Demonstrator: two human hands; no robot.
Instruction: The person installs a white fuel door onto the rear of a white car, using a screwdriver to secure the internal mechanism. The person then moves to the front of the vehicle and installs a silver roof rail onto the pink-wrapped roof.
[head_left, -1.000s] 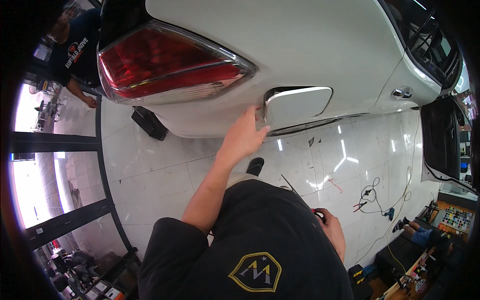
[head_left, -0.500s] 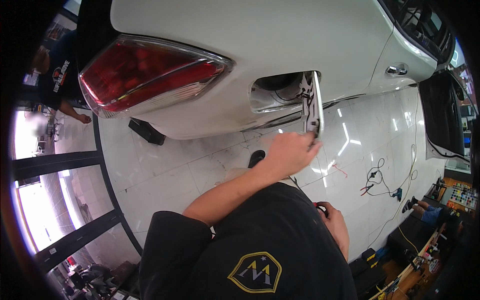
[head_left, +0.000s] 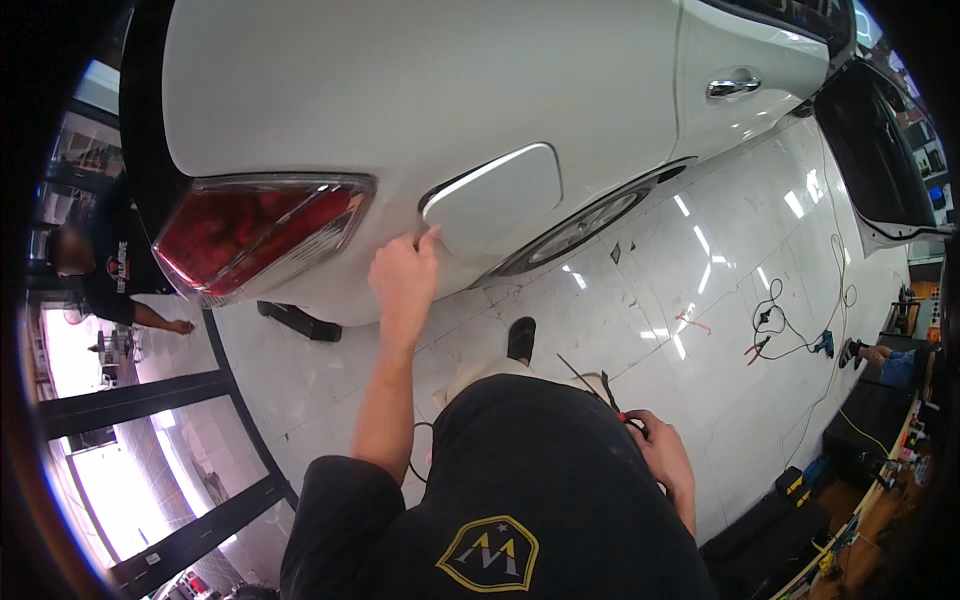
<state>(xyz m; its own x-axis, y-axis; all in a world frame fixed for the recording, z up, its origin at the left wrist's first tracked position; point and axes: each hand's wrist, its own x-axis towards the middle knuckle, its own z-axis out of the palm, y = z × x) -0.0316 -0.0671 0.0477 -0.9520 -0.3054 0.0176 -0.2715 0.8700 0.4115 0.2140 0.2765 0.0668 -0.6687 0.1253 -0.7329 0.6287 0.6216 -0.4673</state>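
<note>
The white fuel flap [head_left: 500,192] on the car's rear side lies nearly flush, with a dark gap along its upper left edge. At its lower left corner is my left hand [head_left: 405,275], fingers curled in and thumb stretched out at the flap's edge. Nothing shows in its grip. By my right hip, my right hand [head_left: 665,455] is closed round a red-and-black handled tool [head_left: 627,418]. Long thin dark parts reach forward from it; its exact kind is unclear.
The red tail light [head_left: 265,230] sits left of the flap, a rear wheel [head_left: 590,222] to its right. Cables [head_left: 790,335] lie on the tiled floor near an open car door [head_left: 880,150]. Another person [head_left: 115,260] stands at far left; a seated person's legs [head_left: 885,362] show at right.
The flap has swung from standing open, with its filler recess showing, to nearly closed. My left hand has moved left along with my view; the right stays at my hip, its tool now showing more.
</note>
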